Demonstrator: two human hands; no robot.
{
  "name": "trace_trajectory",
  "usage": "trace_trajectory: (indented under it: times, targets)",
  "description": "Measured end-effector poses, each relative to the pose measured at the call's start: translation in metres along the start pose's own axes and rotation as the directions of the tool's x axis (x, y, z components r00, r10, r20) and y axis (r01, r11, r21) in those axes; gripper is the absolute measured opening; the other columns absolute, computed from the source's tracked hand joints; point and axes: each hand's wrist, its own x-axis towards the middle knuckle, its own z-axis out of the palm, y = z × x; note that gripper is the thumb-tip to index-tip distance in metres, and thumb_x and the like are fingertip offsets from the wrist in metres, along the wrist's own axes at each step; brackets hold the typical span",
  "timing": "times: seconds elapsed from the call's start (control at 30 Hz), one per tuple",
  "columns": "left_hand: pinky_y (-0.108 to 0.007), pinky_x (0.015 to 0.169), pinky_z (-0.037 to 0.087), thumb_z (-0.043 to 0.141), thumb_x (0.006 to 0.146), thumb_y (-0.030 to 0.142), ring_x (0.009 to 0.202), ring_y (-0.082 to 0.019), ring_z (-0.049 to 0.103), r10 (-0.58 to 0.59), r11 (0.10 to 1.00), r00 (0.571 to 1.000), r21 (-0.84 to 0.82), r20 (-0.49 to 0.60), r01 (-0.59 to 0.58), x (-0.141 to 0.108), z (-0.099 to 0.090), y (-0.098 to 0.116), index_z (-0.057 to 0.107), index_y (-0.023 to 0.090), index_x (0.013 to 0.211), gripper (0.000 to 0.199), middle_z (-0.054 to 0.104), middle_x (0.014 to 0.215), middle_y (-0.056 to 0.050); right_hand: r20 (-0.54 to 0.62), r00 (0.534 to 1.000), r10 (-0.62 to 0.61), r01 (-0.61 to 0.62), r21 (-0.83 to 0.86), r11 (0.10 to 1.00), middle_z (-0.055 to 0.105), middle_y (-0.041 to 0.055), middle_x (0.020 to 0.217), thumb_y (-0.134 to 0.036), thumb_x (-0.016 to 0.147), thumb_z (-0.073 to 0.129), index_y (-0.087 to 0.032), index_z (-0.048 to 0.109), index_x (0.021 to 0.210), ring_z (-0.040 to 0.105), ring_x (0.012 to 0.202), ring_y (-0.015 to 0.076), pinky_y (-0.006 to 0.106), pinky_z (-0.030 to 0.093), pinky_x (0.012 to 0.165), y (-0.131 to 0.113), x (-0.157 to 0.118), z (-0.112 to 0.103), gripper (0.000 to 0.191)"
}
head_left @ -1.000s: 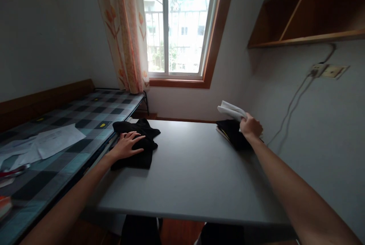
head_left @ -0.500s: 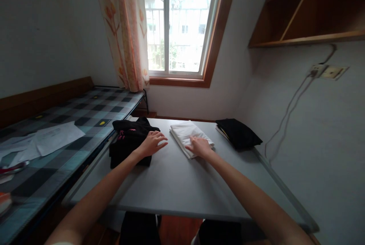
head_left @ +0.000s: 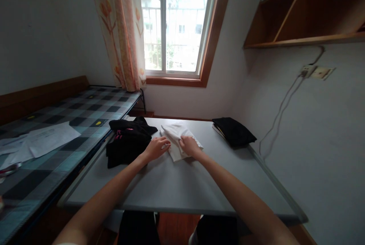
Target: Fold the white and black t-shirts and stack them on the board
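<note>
The right hand (head_left: 190, 146) is closed on a lifted fold of a rumpled, partly folded white cloth (head_left: 180, 132); the left hand (head_left: 156, 148) is curled at its left side, and whether those fingers grip the fabric cannot be told. The cloth lies on the white-topped, grey-edged counter (head_left: 176, 188), well back from the near edge and towards the far one. Just left of it, along the counter's left edge, lies a heaped black fabric garment (head_left: 125, 148) with small pink markings. Near the far right corner rests a flat, folded black fabric bundle (head_left: 234, 131), with paler layers at its left side. Beyond the left edge, loose white paper sheets (head_left: 48, 138) lie on a checked bed (head_left: 105, 104). Farthest stands a wood-framed window (head_left: 182, 39).
</note>
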Motion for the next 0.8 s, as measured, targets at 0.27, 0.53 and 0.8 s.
trace_trajectory:
  times: [0.27,0.53,0.8]
  targets:
    - [-0.042,0.101,0.043,0.059,0.088,0.044,0.122,-0.026,0.054,0.126,0.989,0.985,-0.092,0.118,-0.116,-0.018,0.003,-0.005,0.050,0.025,0.137,0.053,0.056,0.135,-0.012,-0.100,0.950,0.297,-0.182,0.597,0.782,0.070,0.0041,0.076,-0.034,0.075,0.062,-0.016,0.066,0.095,0.063,0.066,0.0170,0.025,0.047,0.060,0.088,-0.004,-0.087,0.027]
    - [-0.053,0.109,0.031,0.065,0.080,0.057,0.131,-0.035,0.043,0.262,0.965,0.930,-0.046,0.257,-0.259,-0.029,0.026,0.031,0.059,0.029,0.128,0.056,0.054,0.137,-0.010,-0.206,0.961,-0.186,0.157,-0.149,0.976,0.068,0.0120,0.117,-0.014,0.085,0.052,-0.016,0.068,0.104,0.062,0.108,0.0208,0.032,0.044,0.096,0.096,-0.013,-0.067,0.025]
    - [-0.042,0.102,0.038,0.047,0.094,0.019,0.123,-0.024,0.051,0.293,0.941,0.919,0.092,0.264,-0.327,-0.017,0.023,0.010,0.064,0.029,0.117,0.030,0.061,0.128,-0.005,0.239,0.940,-0.244,0.314,-0.324,0.892,0.070,0.0177,0.110,-0.013,0.082,0.056,-0.013,0.072,0.097,0.062,0.110,0.0277,0.038,0.038,0.100,0.046,0.015,-0.018,0.023]
